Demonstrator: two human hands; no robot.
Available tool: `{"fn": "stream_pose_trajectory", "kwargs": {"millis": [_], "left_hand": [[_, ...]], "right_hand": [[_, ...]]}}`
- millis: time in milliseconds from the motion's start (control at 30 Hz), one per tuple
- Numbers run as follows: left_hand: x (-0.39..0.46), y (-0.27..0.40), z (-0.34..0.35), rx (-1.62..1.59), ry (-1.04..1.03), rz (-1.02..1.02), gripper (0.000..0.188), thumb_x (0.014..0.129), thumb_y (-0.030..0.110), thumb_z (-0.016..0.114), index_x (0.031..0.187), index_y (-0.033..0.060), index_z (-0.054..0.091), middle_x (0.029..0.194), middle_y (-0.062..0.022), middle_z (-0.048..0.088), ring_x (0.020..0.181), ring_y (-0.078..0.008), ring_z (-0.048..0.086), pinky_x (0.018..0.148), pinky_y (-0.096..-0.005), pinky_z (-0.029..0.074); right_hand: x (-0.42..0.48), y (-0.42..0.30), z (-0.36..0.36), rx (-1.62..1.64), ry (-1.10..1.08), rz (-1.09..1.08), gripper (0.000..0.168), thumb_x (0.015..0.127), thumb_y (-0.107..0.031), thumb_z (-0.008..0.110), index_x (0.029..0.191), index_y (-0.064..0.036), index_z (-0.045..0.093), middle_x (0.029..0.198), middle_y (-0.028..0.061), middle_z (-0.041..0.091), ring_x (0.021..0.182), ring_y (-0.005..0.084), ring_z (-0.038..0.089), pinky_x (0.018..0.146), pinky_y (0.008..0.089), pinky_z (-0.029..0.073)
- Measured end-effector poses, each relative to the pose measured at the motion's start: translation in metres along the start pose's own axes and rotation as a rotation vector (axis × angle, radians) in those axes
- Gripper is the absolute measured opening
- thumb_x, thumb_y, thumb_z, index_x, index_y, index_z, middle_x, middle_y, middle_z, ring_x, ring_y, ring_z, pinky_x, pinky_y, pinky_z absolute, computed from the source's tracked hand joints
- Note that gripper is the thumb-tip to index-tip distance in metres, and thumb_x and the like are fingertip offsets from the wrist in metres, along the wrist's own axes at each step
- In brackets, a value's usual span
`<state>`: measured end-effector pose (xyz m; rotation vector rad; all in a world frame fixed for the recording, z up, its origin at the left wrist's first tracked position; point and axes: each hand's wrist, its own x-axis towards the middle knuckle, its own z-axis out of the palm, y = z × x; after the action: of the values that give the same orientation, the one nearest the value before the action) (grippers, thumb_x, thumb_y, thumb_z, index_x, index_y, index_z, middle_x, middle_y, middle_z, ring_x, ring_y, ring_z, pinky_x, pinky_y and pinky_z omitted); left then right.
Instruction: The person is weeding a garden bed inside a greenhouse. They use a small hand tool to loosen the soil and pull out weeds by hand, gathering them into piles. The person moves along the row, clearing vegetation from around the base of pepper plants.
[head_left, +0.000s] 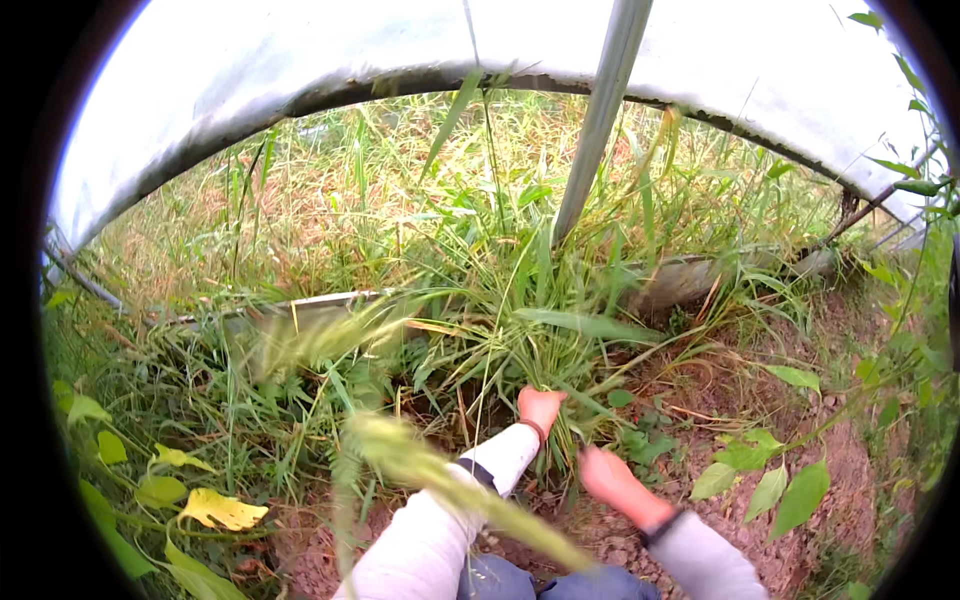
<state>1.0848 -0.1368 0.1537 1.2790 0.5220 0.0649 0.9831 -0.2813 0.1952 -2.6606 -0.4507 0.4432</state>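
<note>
My left hand (540, 407) is closed around the stems of a tall grass clump (551, 352), low down near the soil. Its long blades fan up and outward above the fist. Just to the right and nearer to me, my right hand (607, 474) is curled into a fist beside the base of the clump, blurred by motion. A thin dark part of a hand tool (580, 444) shows at the fist's upper left edge; the rest is hidden by fingers and grass, so its kind is unclear. A blurred grass seed head (457, 472) crosses over my left sleeve, close to the camera.
A slanting metal pole (604, 112) rises behind the clump. White plastic sheeting (337, 45) arches overhead. A low board-like edging (337, 300) runs behind the grass. Reddish bare soil (810, 427) lies to the right. Leafy stems (799, 499) stand right, and a yellow leaf (223, 509) left.
</note>
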Motion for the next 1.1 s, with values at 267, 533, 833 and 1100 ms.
{"fn": "stream_pose_trajectory", "kwargs": {"millis": [267,533,833,1100], "left_hand": [[0.017,0.119,-0.162,-0.196,-0.001,0.09,0.018,0.077,0.0,0.056,0.095,-0.0002,0.059,0.088,-0.0107,0.06,0.079,-0.0203,0.056,0.068,-0.0334,0.046],[0.014,0.207,-0.252,-0.385,0.224,0.262,0.012,0.08,0.007,0.058,0.09,0.0024,0.058,0.08,-0.0054,0.056,0.069,-0.0172,0.053,0.06,-0.0333,0.047],[-0.016,0.15,-0.139,-0.225,0.057,0.083,0.025,0.073,0.002,0.068,0.095,-0.0002,0.056,0.081,-0.0078,0.059,0.069,-0.0175,0.057,0.06,-0.0307,0.048],[-0.011,0.164,-0.068,-0.284,-0.038,0.422,0.03,0.073,0.0,0.067,0.1,-0.0003,0.054,0.088,-0.0036,0.058,0.075,-0.0136,0.054,0.067,-0.0286,0.045]], "right_hand": [[-0.201,0.076,-0.053,-0.047,0.033,0.51,0.026,0.087,-0.023,0.047,0.078,0.001,0.055,0.071,0.0244,0.057,0.068,0.0403,0.057,0.056,0.0474,0.044],[-0.019,0.021,-0.026,0.724,0.455,0.329,0.03,0.091,-0.025,0.042,0.071,-0.003,0.048,0.055,0.0043,0.047,0.047,0.0139,0.045,0.044,0.0303,0.036],[0.043,-0.076,-0.031,1.329,0.193,0.343,0.024,0.092,-0.02,0.042,0.073,-0.008,0.048,0.057,-0.0041,0.043,0.048,0.006,0.039,0.043,0.0216,0.033],[0.062,-0.09,-0.017,0.494,0.559,0.109,0.024,0.091,-0.022,0.04,0.083,0.0,0.045,0.068,0.0245,0.056,0.066,0.0445,0.054,0.058,0.0501,0.042]]}}
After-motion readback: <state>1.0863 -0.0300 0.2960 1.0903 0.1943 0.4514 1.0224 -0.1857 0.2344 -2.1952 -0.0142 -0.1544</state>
